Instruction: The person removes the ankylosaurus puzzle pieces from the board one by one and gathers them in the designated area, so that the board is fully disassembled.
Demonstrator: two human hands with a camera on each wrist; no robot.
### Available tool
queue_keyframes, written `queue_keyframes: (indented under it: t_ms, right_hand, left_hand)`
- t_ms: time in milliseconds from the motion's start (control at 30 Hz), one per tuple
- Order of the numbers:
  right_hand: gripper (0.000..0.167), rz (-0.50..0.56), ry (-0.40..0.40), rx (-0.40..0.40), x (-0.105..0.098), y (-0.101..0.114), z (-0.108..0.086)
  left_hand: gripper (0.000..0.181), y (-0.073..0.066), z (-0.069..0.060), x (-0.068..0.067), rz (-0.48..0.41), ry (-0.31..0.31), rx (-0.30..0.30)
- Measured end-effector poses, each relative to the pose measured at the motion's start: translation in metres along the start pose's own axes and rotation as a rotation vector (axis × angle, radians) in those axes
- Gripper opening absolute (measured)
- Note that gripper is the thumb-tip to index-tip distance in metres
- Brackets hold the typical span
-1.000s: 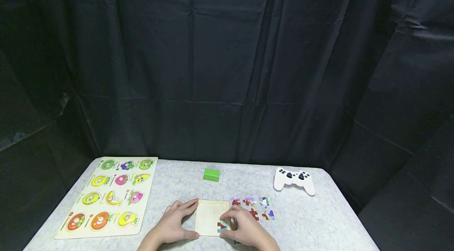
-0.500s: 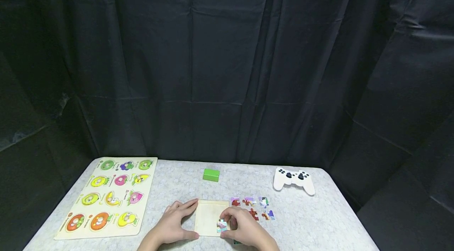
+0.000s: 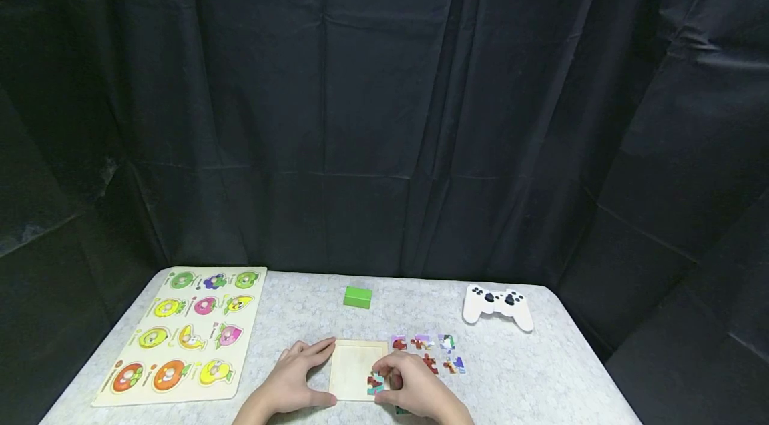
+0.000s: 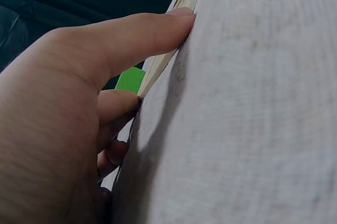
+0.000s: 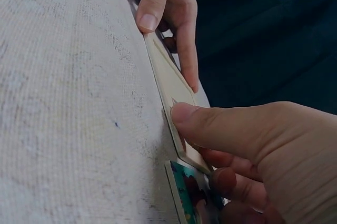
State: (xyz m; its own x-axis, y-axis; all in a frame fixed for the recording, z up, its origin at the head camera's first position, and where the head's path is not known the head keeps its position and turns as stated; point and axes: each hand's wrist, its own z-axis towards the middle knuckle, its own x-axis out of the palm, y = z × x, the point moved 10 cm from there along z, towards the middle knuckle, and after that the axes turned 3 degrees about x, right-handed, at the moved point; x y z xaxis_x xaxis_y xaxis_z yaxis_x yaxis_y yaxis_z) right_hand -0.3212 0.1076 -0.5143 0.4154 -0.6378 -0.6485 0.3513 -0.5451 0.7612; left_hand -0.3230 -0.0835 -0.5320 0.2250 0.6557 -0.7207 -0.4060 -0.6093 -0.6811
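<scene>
A shallow square wooden puzzle tray (image 3: pixel 351 371) lies on the table between my hands. My left hand (image 3: pixel 291 379) rests along its left side, thumb at the near corner and index finger toward the far corner, both fairly straight. My right hand (image 3: pixel 416 386) pinches a red and teal jigsaw piece (image 3: pixel 375 383) between thumb and fingers, over the tray's near right corner. In the right wrist view, the right thumb and fingers mostly hide this piece. Whether it touches the tray floor I cannot tell.
Several loose jigsaw pieces (image 3: pixel 430 363) lie right of the tray, partly behind my right hand. A green teal-edged piece (image 5: pixel 184 192) lies just beside it. Farther back are a green block (image 3: pixel 358 297) and a white game controller (image 3: pixel 497 306). A fruit puzzle board (image 3: pixel 180 338) fills the left.
The jigsaw piece in my right hand looked pale half a second ago and shows red and teal again now, apparently tilted. Both hands stay nearly in place.
</scene>
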Motion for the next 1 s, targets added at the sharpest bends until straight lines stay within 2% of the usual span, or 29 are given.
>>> queue_keyframes:
  t_ms: [733, 1000]
  right_hand:
    - [0.032, 0.047, -0.039, -0.014, -0.003, -0.007, -0.001]
    - [0.033, 0.037, -0.097, -0.037, -0.014, -0.001, -0.004]
  left_hand:
    - [0.097, 0.002, 0.0, 0.002, -0.003, 0.014, -0.004]
    - [0.097, 0.003, 0.002, 0.0, 0.022, 0.004, 0.009]
